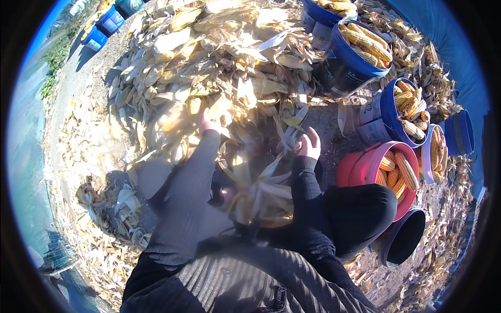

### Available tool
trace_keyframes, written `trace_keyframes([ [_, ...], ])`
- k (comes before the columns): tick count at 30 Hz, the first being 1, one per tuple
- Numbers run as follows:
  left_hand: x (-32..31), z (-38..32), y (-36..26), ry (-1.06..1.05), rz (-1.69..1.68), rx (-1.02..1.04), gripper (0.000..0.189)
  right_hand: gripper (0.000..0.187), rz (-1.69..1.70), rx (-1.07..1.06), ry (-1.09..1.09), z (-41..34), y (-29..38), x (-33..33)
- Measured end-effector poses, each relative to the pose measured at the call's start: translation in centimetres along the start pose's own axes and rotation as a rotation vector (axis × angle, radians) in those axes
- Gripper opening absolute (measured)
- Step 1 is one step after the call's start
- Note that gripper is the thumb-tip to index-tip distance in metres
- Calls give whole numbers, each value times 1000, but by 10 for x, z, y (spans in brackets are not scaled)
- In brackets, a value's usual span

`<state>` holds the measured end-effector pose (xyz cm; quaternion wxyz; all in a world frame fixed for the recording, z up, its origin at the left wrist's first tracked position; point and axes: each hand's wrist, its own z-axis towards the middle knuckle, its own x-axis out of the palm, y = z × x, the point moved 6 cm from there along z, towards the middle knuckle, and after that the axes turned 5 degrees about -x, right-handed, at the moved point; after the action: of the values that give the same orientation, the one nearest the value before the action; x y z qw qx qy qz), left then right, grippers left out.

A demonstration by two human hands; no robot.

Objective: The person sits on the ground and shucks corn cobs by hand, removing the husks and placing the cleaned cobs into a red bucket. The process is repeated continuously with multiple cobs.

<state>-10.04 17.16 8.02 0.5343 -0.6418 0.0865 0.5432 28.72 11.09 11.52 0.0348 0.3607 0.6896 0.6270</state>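
Note:
My left hand (210,124) reaches into the near side of a large pile of corn ears in dry husks (235,51). Glare and blur wash out its fingers, so whether they grip an ear cannot be told. Farther right, my right hand (308,144) is raised over the ground with its fingers loosely bent and apart, and nothing shows in it. Loose pale corn husks (260,191) lie spread between my legs, below and between the two hands.
Right of me stand a red bucket (354,168) and blue-rimmed buckets (372,113) (340,80) of husked cobs. A dark bucket (403,238) lies tipped near my knee. More blue buckets (110,20) stand far left. Husk litter (84,137) covers the ground at left.

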Motion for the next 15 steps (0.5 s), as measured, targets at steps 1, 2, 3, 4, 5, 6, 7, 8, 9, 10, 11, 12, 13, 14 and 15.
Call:
trace_keyframes([
  [1, -1, -1, -9, -74, 109, 136, 54, 34, -57, 56, 59, -11, 6, 17],
  [2, 5, 5, -6, 37, 72, 92, 60, 33, -106, 58, 118, -15, -5, 24],
  [3, 13, 12, 11, 118, 195, 44, 55, 32, -150, 66, 188, -21, -15, 30],
  [4, 16, 16, -1, 196, 239, -47, 54, 31, -242, 106, 256, -19, -27, 27],
  [5, 18, 13, -13, 274, 285, -137, 53, 30, -267, 64, 298, -18, -37, 25],
  [6, 17, 6, -9, 263, 141, -132, 55, 30, -305, 106, 336, -22, -45, 29],
  [7, 21, -3, 0, 247, 0, -118, 57, 30, -335, 144, 371, -26, -51, 35],
  [8, 31, -4, 8, 227, -145, -91, 59, 28, -318, 198, 401, -27, -61, 37],
  [9, 43, -15, 10, 269, -224, -99, 59, 29, -348, 213, 451, -26, -66, 41],
  [10, 55, -37, 2, 350, -300, -116, 59, 31, -348, 188, 479, -26, -65, 47],
  [11, 60, -62, -4, 431, -347, -134, 60, 33, -352, 170, 518, -29, -64, 55],
  [12, 64, -89, -18, 524, -416, -132, 62, 37, -446, 118, 539, -27, -67, 58],
  [13, 64, -114, -33, 595, -461, -121, 65, 40, -498, 116, 558, -27, -66, 59],
  [14, 45, -139, -75, 759, -763, -141, 71, 38, -574, 18, 489, -21, -60, 54],
  [15, 11, -149, -103, 677, -500, 16, 71, 36, -640, -80, 430, -19, -52, 52],
])
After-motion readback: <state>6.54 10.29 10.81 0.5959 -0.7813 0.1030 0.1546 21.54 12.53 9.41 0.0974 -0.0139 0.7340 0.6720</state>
